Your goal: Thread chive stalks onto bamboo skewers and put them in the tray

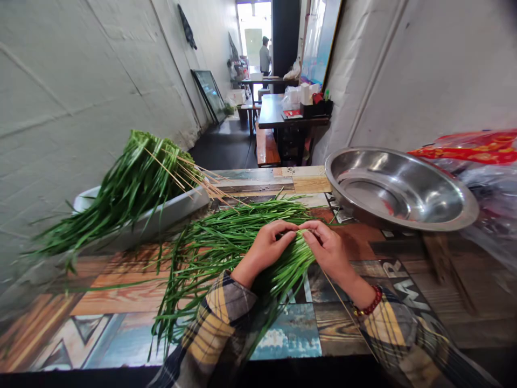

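My left hand (271, 245) is closed, thumb and fingers pinching the pale stem ends of a bunch of garlic chives (288, 269). My right hand (329, 249) grips the same stem ends from the other side, and the fingertips of both hands nearly meet. Green leaves of the bunch hang toward me between my forearms. A thin bamboo skewer (349, 310) slants from under my right hand toward my right sleeve; whether my fingers hold it is hidden. Loose garlic chives (214, 237) spread over the table behind and left of my hands.
A white tub (183, 206) at left holds a thick heap of chives (137, 172) with several bamboo skewers (177, 170) on top. A steel basin (444, 215) stands at right, beside red and clear plastic packaging (476, 148). Further tables (274, 108) and a person (264, 56) are beyond.
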`<state>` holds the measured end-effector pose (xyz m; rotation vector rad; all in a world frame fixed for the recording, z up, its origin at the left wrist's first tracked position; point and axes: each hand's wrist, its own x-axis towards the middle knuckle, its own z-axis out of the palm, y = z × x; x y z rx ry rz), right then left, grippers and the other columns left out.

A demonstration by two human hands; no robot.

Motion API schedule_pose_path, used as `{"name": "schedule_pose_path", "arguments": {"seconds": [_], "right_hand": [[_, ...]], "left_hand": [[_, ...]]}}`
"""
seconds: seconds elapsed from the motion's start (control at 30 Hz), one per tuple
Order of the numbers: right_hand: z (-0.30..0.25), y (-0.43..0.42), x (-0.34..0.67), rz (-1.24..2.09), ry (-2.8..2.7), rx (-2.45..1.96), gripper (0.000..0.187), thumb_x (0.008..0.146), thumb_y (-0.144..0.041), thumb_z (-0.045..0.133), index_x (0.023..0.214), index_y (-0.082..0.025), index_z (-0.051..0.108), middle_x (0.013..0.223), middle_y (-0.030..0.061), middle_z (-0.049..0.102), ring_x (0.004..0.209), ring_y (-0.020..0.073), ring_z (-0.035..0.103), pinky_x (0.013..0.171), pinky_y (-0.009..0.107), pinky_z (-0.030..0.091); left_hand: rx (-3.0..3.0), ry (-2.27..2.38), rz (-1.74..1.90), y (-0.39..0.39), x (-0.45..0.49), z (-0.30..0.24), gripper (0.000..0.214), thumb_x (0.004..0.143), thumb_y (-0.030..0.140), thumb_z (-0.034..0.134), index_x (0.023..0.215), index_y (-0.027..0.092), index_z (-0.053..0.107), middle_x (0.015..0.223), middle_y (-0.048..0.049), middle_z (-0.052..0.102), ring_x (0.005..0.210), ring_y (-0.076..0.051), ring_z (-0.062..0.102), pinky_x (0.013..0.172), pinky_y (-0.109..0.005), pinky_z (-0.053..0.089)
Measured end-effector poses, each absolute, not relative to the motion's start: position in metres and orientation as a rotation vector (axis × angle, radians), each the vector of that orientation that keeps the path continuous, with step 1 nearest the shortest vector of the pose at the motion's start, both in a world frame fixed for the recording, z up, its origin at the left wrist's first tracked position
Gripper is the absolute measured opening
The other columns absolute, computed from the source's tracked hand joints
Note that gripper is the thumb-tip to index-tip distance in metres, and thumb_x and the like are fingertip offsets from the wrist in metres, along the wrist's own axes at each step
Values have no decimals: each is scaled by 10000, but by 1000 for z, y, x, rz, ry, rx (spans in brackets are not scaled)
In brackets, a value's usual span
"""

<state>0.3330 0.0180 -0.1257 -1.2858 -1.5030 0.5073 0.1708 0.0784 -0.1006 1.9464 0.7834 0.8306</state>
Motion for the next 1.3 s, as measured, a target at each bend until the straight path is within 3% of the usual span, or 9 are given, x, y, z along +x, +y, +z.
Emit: {"name": "schedule_pose_path", "arguments": {"seconds": [0.1, 0.3, 0.5, 0.67, 1.03, 1.3], "right_hand": [[-125, 17, 333, 407, -1552, -1255, 200, 955, -312, 441, 971, -213, 614, 864, 37, 694, 795, 178, 653, 707, 275, 489], [-84, 22, 317, 216, -1614, -1140, 273, 993, -300, 353, 964, -222, 613, 907, 63, 705, 856, 193, 668, 761, 300, 500], [2, 12, 324, 214, -1673, -1063, 310, 996, -334, 357, 1158, -190, 578, 882, 63, 718, 786, 197, 682, 718, 318, 519], [29, -16, 325, -40, -1870, -1008, 231, 958, -305, 462, 1046, -187, 640, 1048, 98, 705, 975, 239, 655, 824, 364, 503], [82, -70, 310, -300, -1855, -881, 246, 934, -233, 488, 740, -187, 633, 747, 57, 690, 696, 188, 632, 660, 313, 474], [94, -81, 304, -206, -1919, -893, 249, 920, -293, 513, 752, -196, 668, 756, 37, 701, 697, 187, 639, 652, 307, 474]], "left_hand": [[1961, 712, 715, 78, 173, -100, 283, 885, 323, 516, 930, 129, 717, 884, -54, 705, 822, -176, 604, 756, -262, 444], [1910, 740, 724, 77, 163, -59, 351, 831, 403, 577, 696, 103, 697, 590, 14, 579, 582, -106, 460, 568, -219, 346], [1702, 883, 1122, 56, 128, 23, 310, 760, 417, 676, 767, 112, 731, 658, 7, 627, 608, -100, 482, 581, -208, 364], [1613, 804, 1304, 23, 119, 59, 297, 759, 399, 696, 894, 142, 757, 775, -9, 701, 675, -108, 545, 657, -211, 412], [1549, 512, 1310, -33, 117, 75, 311, 784, 398, 690, 945, 139, 754, 823, -40, 726, 744, -138, 593, 750, -253, 437], [1693, 455, 1189, -51, 98, 88, 398, 807, 447, 655, 1038, 132, 729, 931, -68, 727, 855, -178, 615, 843, -302, 442]]}}
